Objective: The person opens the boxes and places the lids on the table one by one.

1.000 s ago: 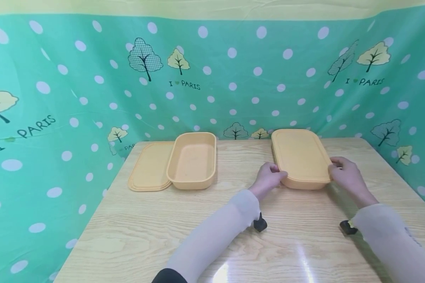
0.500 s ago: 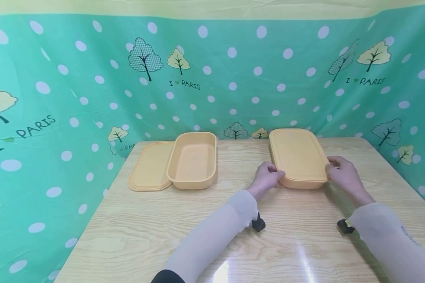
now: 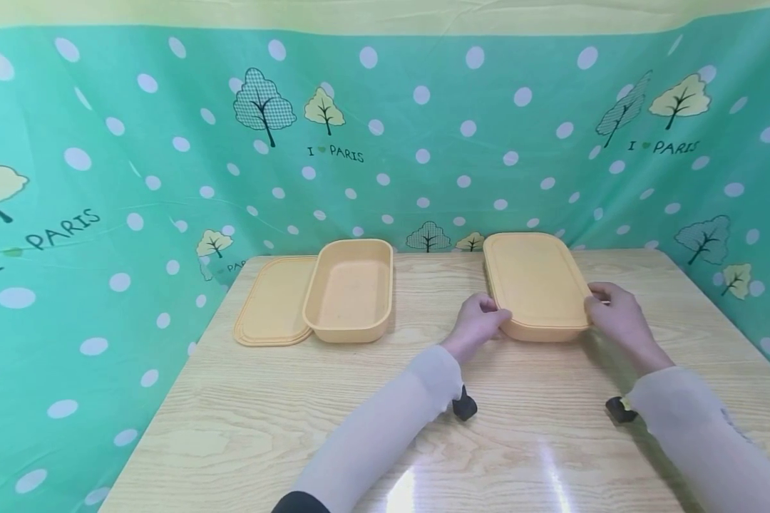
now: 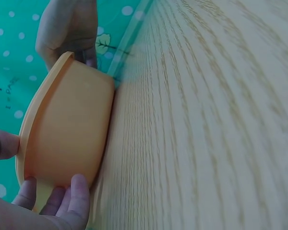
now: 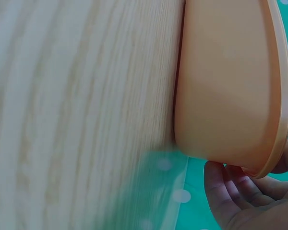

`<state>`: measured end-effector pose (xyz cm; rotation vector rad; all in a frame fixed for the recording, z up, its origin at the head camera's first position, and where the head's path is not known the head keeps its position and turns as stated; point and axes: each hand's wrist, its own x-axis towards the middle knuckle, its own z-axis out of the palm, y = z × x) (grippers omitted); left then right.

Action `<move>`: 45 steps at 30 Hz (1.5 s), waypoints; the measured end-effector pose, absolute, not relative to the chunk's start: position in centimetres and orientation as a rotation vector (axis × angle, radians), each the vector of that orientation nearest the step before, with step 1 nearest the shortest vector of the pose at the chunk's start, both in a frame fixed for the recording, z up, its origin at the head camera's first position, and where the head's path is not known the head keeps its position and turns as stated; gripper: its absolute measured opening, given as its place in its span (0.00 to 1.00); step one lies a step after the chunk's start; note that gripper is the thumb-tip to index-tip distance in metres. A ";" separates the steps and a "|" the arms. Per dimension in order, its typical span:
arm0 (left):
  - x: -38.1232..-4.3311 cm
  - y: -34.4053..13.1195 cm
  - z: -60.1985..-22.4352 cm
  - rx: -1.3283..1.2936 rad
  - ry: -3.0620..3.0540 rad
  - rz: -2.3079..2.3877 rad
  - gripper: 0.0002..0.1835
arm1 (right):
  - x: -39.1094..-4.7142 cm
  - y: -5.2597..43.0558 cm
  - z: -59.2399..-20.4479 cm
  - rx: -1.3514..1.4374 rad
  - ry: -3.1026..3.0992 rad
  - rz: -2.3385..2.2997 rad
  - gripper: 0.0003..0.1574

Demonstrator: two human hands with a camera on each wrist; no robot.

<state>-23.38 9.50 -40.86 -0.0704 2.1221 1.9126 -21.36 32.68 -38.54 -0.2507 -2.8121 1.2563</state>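
Orange lidded box (image 3: 537, 281) pinched btwn L hand (image 3: 475, 325) & R hand (image 3: 622, 322) at near corners, looks done. Left of grip, 2nd box (image 3: 349, 292) lidless, loose lid (image 3: 274, 303) just past it.

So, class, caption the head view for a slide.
Lidded box held from both sides, an open box and loose lid to its left.

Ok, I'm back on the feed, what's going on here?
A person's left hand and right hand hold a lidded container near its two near corners, toward the right of the table. Farther left stands an open container, with a loose lid partly hidden behind it. Neither hand touches those two.
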 end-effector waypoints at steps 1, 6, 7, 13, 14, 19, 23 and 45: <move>-23.4 9.4 -40.9 -0.069 2.122 1.910 0.11 | -21.4 32.6 -38.5 -0.250 -2.812 1.260 0.36; -23.4 9.0 -40.9 -0.065 2.117 1.908 0.12 | -21.4 32.4 -38.4 -0.228 -2.812 1.264 0.36; -23.3 8.9 -40.8 -0.066 2.117 1.908 0.12 | -21.4 32.3 -38.4 -0.223 -2.811 1.265 0.36; -23.3 8.6 -40.6 -0.076 2.126 1.908 0.12 | -21.4 32.0 -38.3 -0.211 -2.811 1.273 0.35; -23.3 8.5 -40.7 -0.077 2.126 1.909 0.12 | -21.4 31.9 -38.3 -0.210 -2.811 1.273 0.35; -23.4 8.2 -40.9 -0.075 2.125 1.916 0.11 | -21.4 31.7 -38.3 -0.201 -2.805 1.279 0.35; -23.5 7.9 -40.9 -0.078 2.127 1.924 0.10 | -21.6 31.4 -38.3 -0.195 -2.799 1.276 0.34; -23.7 6.2 -40.9 -0.120 2.097 1.962 0.11 | -22.0 29.8 -38.5 -0.213 -2.783 1.287 0.32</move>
